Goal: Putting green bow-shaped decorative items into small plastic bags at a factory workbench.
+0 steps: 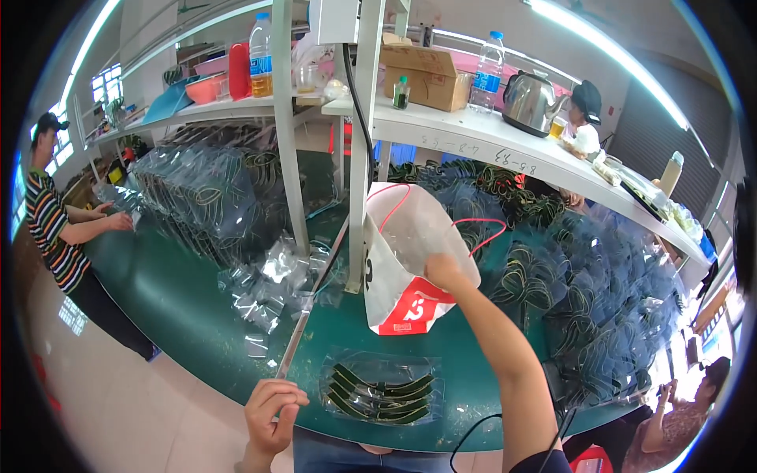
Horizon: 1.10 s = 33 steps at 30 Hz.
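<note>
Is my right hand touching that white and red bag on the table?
Touching. The head view shows the right hand gripping the rim of the white and red bag, fingers curled over its edge with no gap.

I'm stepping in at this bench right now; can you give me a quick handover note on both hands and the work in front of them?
Left hand: at the near table edge, fingers curled, apparently pinching a clear plastic sleeve; hard to tell.
Right hand: reaching into the mouth of the white plastic bag with red handles and red base, which stands on the green table.
Between the hands lies a clear packet of dark green curved strips, filled.
Loose clear empty sleeves lie to the left; heaps of bagged green strips to the right.
</note>
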Motion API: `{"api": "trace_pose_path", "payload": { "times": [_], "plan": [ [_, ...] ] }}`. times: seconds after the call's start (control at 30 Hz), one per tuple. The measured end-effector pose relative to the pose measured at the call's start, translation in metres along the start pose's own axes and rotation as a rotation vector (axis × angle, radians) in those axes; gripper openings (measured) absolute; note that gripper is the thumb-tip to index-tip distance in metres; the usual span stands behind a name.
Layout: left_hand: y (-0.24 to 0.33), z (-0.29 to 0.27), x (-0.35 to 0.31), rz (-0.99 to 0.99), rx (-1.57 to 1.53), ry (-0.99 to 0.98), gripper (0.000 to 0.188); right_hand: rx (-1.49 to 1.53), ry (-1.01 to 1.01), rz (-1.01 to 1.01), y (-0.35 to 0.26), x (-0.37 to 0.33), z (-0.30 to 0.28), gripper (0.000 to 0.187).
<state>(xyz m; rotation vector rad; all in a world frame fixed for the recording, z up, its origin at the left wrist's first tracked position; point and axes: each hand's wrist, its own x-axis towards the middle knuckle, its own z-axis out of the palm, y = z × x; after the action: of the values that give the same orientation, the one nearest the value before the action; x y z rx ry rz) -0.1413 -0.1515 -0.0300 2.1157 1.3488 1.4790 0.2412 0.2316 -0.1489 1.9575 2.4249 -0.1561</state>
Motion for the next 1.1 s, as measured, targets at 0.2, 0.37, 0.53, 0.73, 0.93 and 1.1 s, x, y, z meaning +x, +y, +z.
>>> {"api": "trace_pose_path", "payload": {
  "times": [0.2,0.37,0.53,0.73,0.93,1.1],
  "plan": [
    [0.011,0.012,0.024,-0.027,-0.166,-0.003,0.024,0.600,0.458,0.069,0.015,-0.141,-0.184,0.032],
    [0.058,0.044,0.061,0.067,-0.206,0.007,0.020,1.046,0.645,-0.082,-0.014,-0.232,-0.201,0.029],
    [0.065,0.083,0.106,-0.004,-0.649,-0.086,0.094,1.279,0.425,-0.173,-0.073,-0.313,-0.186,0.029],
    [0.083,0.087,0.132,0.277,-0.442,-0.438,0.050,1.474,0.220,-0.122,-0.091,-0.333,-0.166,0.036],
    [0.094,0.102,0.102,0.547,-0.226,-0.370,0.051,1.778,0.097,-0.043,-0.089,-0.336,-0.164,0.039],
    [0.080,0.097,0.098,0.499,-0.198,-0.210,0.056,1.879,0.078,-0.118,-0.101,-0.348,-0.156,0.041]
  ]
}}
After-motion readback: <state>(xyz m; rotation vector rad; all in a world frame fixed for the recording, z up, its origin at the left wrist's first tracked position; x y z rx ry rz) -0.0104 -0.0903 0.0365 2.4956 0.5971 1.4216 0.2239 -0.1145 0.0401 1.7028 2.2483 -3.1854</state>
